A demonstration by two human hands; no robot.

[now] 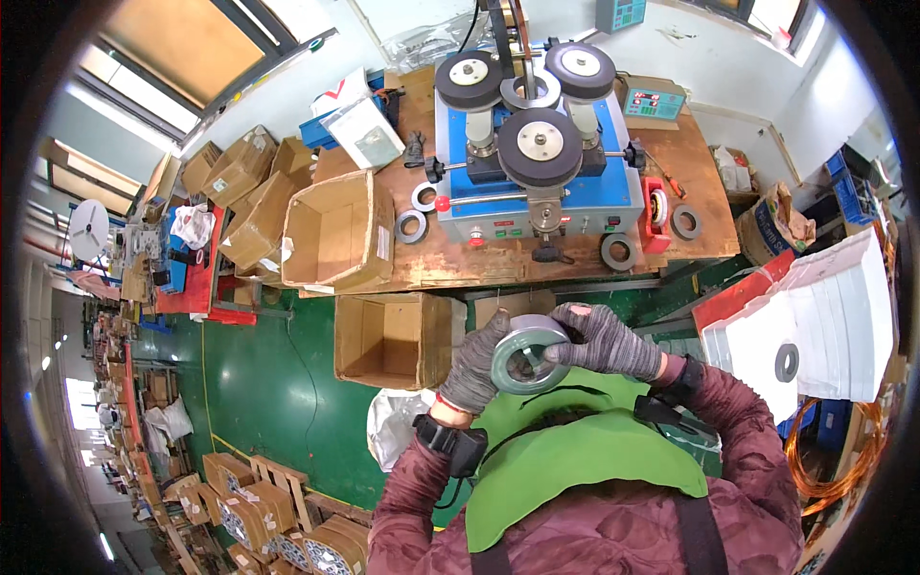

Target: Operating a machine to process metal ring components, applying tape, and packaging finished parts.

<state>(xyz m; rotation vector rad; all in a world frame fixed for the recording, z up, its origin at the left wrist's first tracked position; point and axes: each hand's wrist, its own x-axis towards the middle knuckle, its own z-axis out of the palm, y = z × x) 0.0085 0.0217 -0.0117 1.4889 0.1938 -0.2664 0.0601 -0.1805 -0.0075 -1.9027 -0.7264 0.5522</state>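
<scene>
Gripping the grey ring (533, 332) from opposite sides, the gloved hands are partly closed: the left hand (471, 364) curls against its left edge; the right hand (615, 341) holds its right edge, thumb at the central opening. The ring is raised near the torso, on the near side of the worktable (431, 270). Farther away, the worktable supports a three-wheeled machine (529, 226); an open cardboard box (331, 222) stands at left.

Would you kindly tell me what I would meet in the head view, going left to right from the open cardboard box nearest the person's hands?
Open cardboard box, gloved left hand, grey ring held between both hands, gloved right hand, white stack with a dark ring lying against it.
</scene>
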